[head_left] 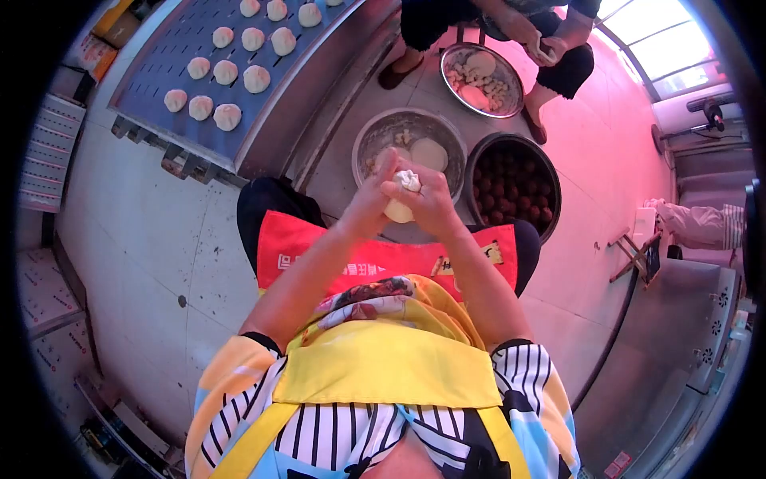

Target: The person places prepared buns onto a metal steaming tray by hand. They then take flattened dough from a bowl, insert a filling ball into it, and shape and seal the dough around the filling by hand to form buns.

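Observation:
My left hand and my right hand meet in front of me, closed around one stuffed dough bun. Its gathered, pleated top pokes up between the fingers, and the hands cover much of its sides. Under and beyond them is a metal bowl holding a flat round of dough and smaller dough pieces. To the right of it, a dark tub contains many dark round filling balls.
A perforated metal tray table at upper left carries several rows of pleated buns. Across from me a co-worker's hands hold a piece of dough above a metal basin of dough bits. A folding stool stands at right.

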Action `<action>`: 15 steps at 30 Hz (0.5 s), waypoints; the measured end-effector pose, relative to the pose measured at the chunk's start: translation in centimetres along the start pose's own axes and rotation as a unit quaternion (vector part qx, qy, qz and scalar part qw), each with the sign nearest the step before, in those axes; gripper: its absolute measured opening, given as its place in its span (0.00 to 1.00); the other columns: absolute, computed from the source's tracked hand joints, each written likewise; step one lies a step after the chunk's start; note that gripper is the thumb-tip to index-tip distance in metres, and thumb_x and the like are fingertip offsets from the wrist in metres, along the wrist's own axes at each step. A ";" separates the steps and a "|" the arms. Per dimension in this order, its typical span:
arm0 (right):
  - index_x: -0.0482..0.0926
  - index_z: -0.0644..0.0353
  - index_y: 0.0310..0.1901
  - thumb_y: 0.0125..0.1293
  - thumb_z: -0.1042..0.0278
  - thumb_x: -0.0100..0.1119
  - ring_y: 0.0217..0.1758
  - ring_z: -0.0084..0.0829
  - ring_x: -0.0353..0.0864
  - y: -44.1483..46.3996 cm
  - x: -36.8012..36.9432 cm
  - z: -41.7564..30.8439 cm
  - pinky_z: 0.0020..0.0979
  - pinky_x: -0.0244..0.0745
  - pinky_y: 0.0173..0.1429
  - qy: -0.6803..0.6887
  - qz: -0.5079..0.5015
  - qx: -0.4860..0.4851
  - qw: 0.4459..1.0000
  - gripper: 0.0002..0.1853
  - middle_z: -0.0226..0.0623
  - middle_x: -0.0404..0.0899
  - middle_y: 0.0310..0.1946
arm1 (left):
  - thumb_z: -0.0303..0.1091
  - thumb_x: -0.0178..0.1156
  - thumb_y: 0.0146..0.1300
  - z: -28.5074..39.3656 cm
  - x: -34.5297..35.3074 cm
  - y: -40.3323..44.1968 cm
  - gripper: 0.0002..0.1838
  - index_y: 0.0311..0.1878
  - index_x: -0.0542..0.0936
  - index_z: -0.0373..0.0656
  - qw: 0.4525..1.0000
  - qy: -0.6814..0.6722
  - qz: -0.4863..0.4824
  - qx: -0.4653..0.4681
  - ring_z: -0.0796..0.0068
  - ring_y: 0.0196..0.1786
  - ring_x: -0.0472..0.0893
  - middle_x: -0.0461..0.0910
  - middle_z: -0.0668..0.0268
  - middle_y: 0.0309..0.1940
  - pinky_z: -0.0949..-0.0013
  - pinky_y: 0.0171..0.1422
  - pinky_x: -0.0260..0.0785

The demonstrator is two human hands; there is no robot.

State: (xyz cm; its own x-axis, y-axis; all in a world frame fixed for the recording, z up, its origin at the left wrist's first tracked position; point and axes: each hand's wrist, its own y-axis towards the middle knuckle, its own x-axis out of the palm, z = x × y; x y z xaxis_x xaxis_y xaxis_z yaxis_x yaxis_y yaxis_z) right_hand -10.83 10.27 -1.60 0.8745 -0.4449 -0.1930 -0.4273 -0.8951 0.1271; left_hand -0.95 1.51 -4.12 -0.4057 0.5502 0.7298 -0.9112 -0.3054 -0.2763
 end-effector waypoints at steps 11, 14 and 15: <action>0.78 0.65 0.48 0.55 0.60 0.68 0.42 0.27 0.79 0.1 -0.1 0.7 0.28 0.73 0.50 -0.006 0.046 0.016 0.999 0.22 0.36 0.81 0.36 | 0.63 0.45 0.66 -0.1 2.2 -0.8 0.30 0.51 0.73 0.44 0.998 -0.038 0.028 0.036 0.77 0.44 0.80 0.78 0.66 0.43 0.70 0.44 0.76; 0.79 0.65 0.47 0.56 0.60 0.68 0.43 0.27 0.79 0.1 -0.1 -0.7 0.28 0.72 0.53 0.089 0.023 0.034 0.995 0.21 0.36 0.82 0.36 | 0.64 0.46 0.65 1.7 1.2 -1.0 0.30 0.52 0.73 0.45 0.996 0.040 -0.055 -0.053 0.76 0.45 0.80 0.77 0.67 0.45 0.69 0.47 0.76; 0.79 0.65 0.46 0.56 0.60 0.68 0.43 0.27 0.79 0.1 -0.7 -1.9 0.29 0.71 0.54 0.097 -0.014 0.093 0.991 0.20 0.36 0.82 0.35 | 0.63 0.48 0.65 1.6 1.2 -1.1 0.29 0.52 0.73 0.46 0.988 0.140 -0.058 0.011 0.75 0.46 0.80 0.77 0.67 0.45 0.69 0.48 0.76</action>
State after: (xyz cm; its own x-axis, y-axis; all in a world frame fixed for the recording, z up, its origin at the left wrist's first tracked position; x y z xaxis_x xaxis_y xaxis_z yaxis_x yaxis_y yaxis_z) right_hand -11.05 10.53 0.38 0.9062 -0.4228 -0.0015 -0.4221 -0.9045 -0.0609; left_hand -0.32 1.22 -1.93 -0.3059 0.7751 0.5528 -0.9520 -0.2430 -0.1862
